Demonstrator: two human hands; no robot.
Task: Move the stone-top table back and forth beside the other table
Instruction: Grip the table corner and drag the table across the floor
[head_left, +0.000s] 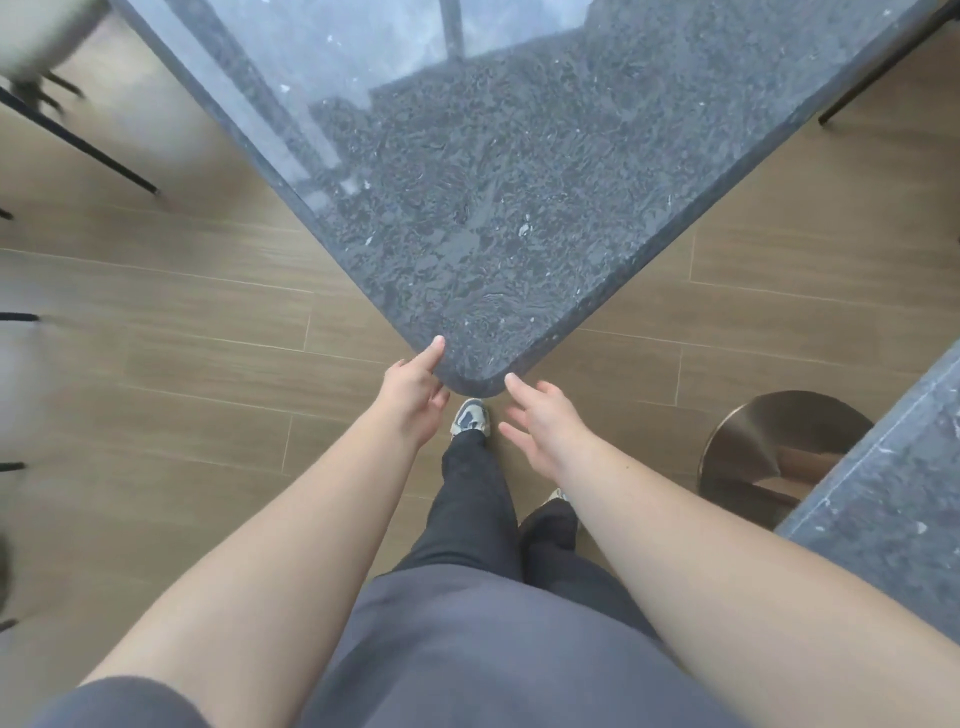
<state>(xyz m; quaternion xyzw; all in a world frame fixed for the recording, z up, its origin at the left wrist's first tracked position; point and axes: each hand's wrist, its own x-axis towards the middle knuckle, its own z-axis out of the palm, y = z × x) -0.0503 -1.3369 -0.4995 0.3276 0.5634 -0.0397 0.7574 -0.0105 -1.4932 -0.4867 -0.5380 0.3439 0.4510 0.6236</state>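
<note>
The stone-top table (493, 208) is a dark speckled slab with a rounded corner pointing straight at me. My left hand (413, 397) is at the left side of that corner, thumb resting on the top edge and fingers curled beneath the slab. My right hand (543, 415) hovers just right of the corner, fingers spread, index tip close to the edge; I cannot tell whether it touches. The other table (893, 509), with a similar grey stone top, shows at the lower right edge.
A round metal pedestal base (769, 452) stands on the wood floor beside the other table. Thin black chair legs (78, 140) and pale seats sit at the left. Another black leg (883, 67) is at top right. My feet stand under the corner.
</note>
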